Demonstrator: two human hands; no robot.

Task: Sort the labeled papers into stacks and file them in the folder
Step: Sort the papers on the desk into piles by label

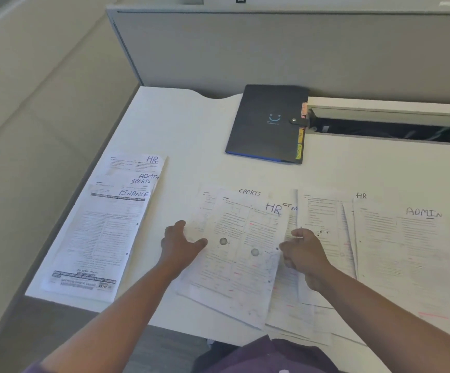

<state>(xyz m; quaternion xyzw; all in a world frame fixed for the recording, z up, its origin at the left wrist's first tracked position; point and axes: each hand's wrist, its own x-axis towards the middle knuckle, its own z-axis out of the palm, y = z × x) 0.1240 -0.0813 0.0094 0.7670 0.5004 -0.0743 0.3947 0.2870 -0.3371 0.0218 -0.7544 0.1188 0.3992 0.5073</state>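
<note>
Left of frame: fanned paper stack point(103, 227) on white desk point(186, 125), FINANCE sheet on top, HR, ADMIN, SPORTS labels peeking above. Lower centre: left hand point(180, 241) rests on left edge of HR-labelled sheet point(241, 254), fingers spread, loose. Right hand point(303, 251) pinches same sheet's right edge, fingers curled. Upper centre: black folder point(268, 123), snapped closed, coloured tabs showing. Right: ADMIN sheet point(406, 251), HR label behind.
</note>
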